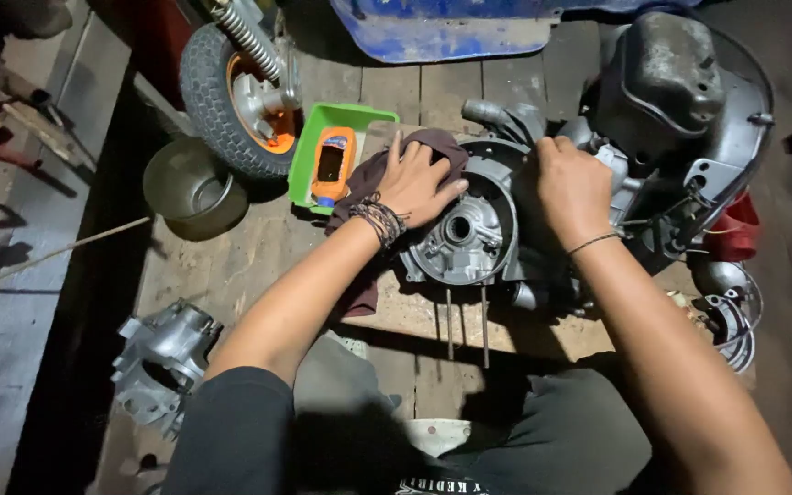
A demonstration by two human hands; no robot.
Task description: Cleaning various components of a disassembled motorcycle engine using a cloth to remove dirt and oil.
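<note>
A grey metal engine case (466,240) lies on a wooden pallet (231,266) in front of me, with long studs sticking out toward me. My left hand (419,181) presses a dark maroon rag (366,183) against the case's left rim. My right hand (572,183) rests on the upper right part of the case, fingers curled over it. Whether the right hand holds anything is hidden.
A green tray (309,137) with an orange bottle (332,165) sits left of the rag. A small wheel with a spring (240,92), a metal bowl (192,188), a loose grey cylinder part (159,362), a dark scooter body (689,101) and chrome parts (731,312) surround the pallet.
</note>
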